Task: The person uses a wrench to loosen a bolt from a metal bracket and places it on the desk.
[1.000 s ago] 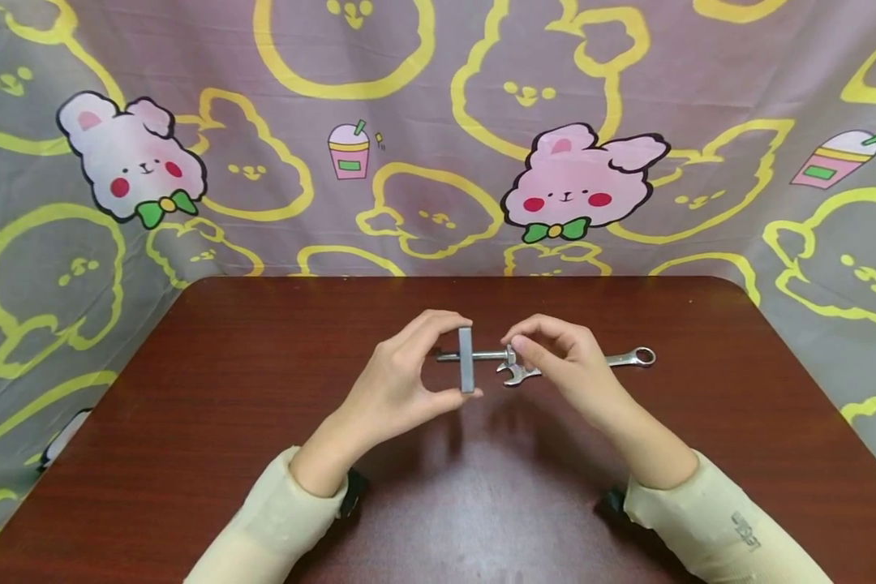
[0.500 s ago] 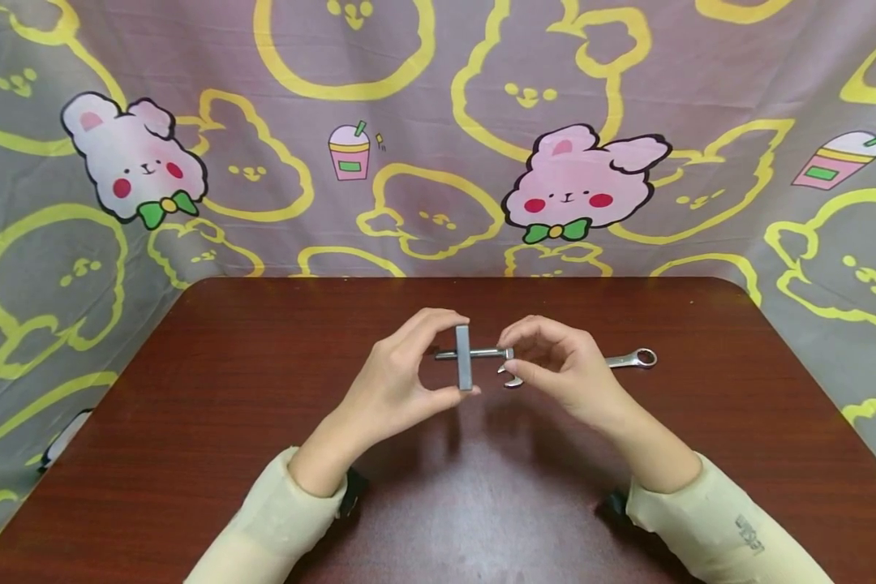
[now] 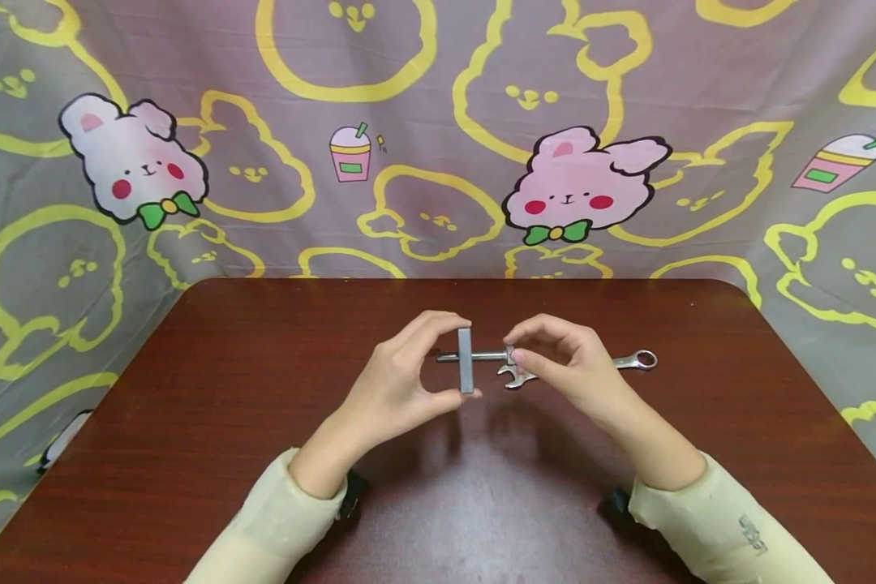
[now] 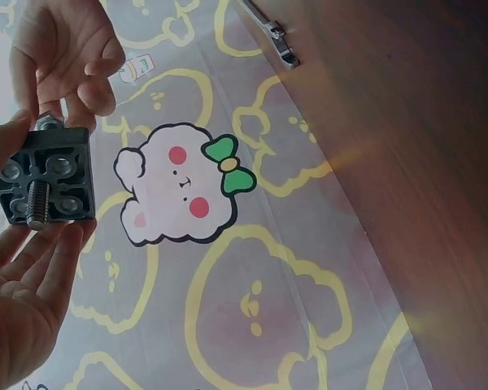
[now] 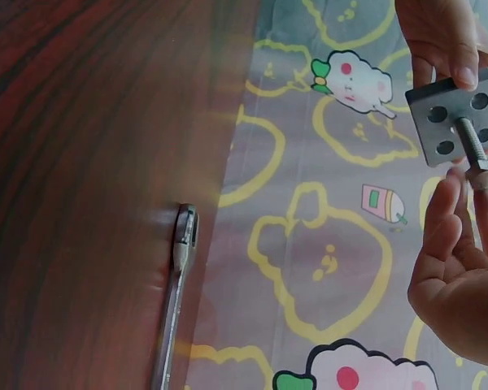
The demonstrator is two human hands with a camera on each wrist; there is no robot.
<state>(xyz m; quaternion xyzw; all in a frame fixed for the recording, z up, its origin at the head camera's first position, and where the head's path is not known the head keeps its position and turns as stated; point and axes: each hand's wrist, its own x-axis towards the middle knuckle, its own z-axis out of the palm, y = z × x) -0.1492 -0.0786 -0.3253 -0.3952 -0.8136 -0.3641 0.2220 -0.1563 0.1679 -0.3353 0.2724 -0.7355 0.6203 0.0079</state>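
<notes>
My left hand (image 3: 397, 369) holds a grey square plate (image 3: 465, 361) by its edges, between the thumb below and the fingers above. Through the plate's middle runs a long bolt (image 3: 489, 355), its threaded end sticking out on the left. Four-corner holes show on the plate's flat face (image 5: 431, 134) in the right wrist view; its ribbed back (image 4: 80, 175) shows in the left wrist view. My right hand (image 3: 573, 357) pinches the bolt's hex head between thumb and forefinger. A hex nut (image 5: 486, 165) sits against the head (image 5: 481, 179).
A combination wrench (image 3: 637, 360) lies on the brown table (image 3: 263, 349) behind my right hand, its middle hidden and its open end (image 3: 513, 378) just below the bolt head. A patterned curtain (image 3: 423, 122) encloses the table's back and sides.
Half a second ago my right thumb and forefinger were loosened around the bolt head; now they are closed on it again. The plate and left hand have barely moved.
</notes>
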